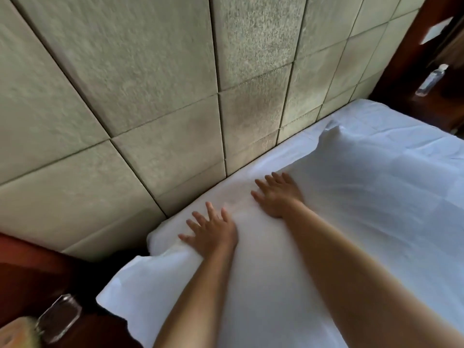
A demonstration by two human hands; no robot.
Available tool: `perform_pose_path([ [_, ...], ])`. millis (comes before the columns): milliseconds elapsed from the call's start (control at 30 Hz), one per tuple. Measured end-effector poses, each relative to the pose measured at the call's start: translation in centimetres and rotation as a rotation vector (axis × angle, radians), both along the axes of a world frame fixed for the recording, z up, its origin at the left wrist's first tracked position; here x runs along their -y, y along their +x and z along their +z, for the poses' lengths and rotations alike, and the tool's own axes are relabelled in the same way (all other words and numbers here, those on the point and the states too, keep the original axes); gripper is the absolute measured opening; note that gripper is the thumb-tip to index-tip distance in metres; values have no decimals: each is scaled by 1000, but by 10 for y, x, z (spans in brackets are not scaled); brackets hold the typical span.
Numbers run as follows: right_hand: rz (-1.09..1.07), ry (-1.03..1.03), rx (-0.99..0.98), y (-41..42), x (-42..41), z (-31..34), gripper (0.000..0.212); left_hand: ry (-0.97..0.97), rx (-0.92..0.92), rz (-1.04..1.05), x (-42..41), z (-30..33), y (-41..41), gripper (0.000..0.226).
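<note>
A person's left hand (211,232) and right hand (277,194), fingers spread, press flat on a plump white pillow (351,184). The pillow lies at the head of a white-sheeted bed (391,116), just beside the padded beige headboard (150,84), its case smooth and faintly creased.

1. This was a bedroom, perhaps in a hotel: a bed (376,116) with a white sheet (414,136) and a pillow (351,172).
2. A padded headboard (150,84) stood behind it.
3. Dark wooden bedside tables (32,270) flanked it; a water bottle (430,80) stood on one.
</note>
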State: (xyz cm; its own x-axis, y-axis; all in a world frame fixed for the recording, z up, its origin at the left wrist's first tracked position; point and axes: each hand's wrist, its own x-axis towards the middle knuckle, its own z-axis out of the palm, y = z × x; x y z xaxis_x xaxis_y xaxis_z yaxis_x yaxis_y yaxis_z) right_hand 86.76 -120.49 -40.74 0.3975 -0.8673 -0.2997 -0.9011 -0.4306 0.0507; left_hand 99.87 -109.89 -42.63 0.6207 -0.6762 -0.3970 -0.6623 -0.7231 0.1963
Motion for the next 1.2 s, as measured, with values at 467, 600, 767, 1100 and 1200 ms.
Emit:
perform_pose_path([
  [467, 66, 255, -201, 51, 95, -120, 71, 132, -83, -104, 70, -126, 56, 61],
  [600, 86, 234, -240, 57, 107, -136, 73, 74, -22, -181, 74, -141, 60, 64],
  [767, 75, 242, -331, 62, 108, -144, 71, 68, -67, -240, 70, -155, 60, 68],
  [1100, 48, 104, -292, 94, 115, -91, 53, 12, -115, -361, 88, -113, 101, 71],
  [1200, 63, 37, -289, 115, 124, -62, 52, -30, -96, -390, 100, -89, 121, 69],
])
